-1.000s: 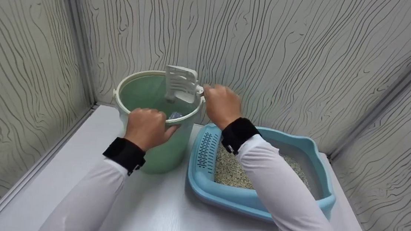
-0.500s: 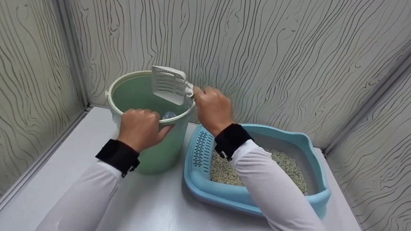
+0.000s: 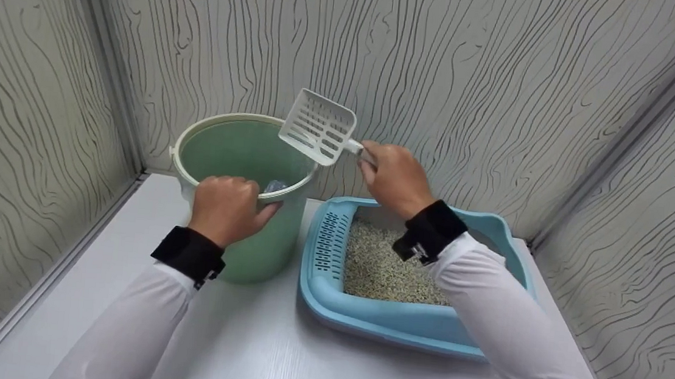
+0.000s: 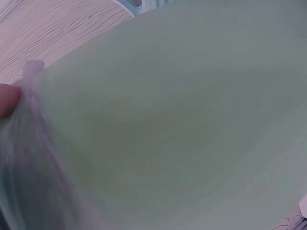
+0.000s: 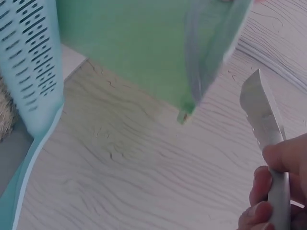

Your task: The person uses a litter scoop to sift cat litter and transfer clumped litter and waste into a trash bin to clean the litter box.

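Note:
My right hand (image 3: pixel 396 176) grips the handle of a white slotted litter scoop (image 3: pixel 320 128). The scoop's head is raised above the right rim of a green bucket (image 3: pixel 259 244) and overlaps it in the head view. From the right wrist view, the scoop (image 5: pixel 263 108) shows edge-on, fingers curled round its handle. My left hand (image 3: pixel 225 210) holds the bucket's near rim, thumb on the outside wall. The bucket wall (image 4: pixel 168 110) fills most of the left wrist view. Inside the bucket a small bluish crumpled item (image 3: pixel 275 186) shows in part.
A blue litter box (image 3: pixel 386 328) with a perforated left ledge stands right of the bucket. Pale granular litter (image 3: pixel 392 267) lies in it, partly hidden under my right arm. Both stand on a white table (image 3: pixel 263 342) enclosed by wood-patterned panels (image 3: pixel 421 68).
The scoop first swings left over the bucket, then moves right and up with my right hand, its head turning to show the slotted face. My left hand stays on the bucket rim.

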Action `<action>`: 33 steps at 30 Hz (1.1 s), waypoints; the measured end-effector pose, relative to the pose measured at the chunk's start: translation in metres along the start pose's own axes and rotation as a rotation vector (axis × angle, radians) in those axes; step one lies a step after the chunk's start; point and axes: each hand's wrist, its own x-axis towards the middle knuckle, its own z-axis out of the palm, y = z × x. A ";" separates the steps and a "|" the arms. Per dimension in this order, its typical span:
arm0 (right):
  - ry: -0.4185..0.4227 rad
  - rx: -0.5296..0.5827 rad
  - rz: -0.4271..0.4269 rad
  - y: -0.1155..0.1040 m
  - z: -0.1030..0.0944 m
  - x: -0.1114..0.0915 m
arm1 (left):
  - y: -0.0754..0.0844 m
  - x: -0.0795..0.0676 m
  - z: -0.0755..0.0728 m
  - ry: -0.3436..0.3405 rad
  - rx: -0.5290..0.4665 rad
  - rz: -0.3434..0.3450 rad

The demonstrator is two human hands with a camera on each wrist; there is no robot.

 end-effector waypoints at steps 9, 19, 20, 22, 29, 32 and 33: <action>-0.191 -0.010 0.115 0.062 -0.048 -0.032 | -0.008 -0.009 -0.008 0.033 -0.015 0.026; -0.393 -0.079 0.190 0.119 -0.035 -0.048 | -0.015 -0.014 -0.018 -0.018 -0.018 -0.010; -0.428 -0.095 0.183 0.123 -0.031 -0.049 | -0.015 -0.015 -0.018 -0.016 -0.024 -0.010; -0.488 -0.134 0.175 0.127 -0.021 -0.051 | -0.016 -0.016 -0.018 -0.010 -0.033 -0.009; -0.587 -0.277 0.103 0.134 0.012 -0.067 | -0.008 -0.018 -0.014 -0.010 -0.073 0.001; -0.576 -0.324 0.074 0.135 0.019 -0.071 | -0.004 -0.017 -0.015 -0.013 -0.095 0.011; -0.568 -0.339 0.065 0.137 0.020 -0.072 | -0.003 -0.016 -0.016 -0.015 -0.103 0.015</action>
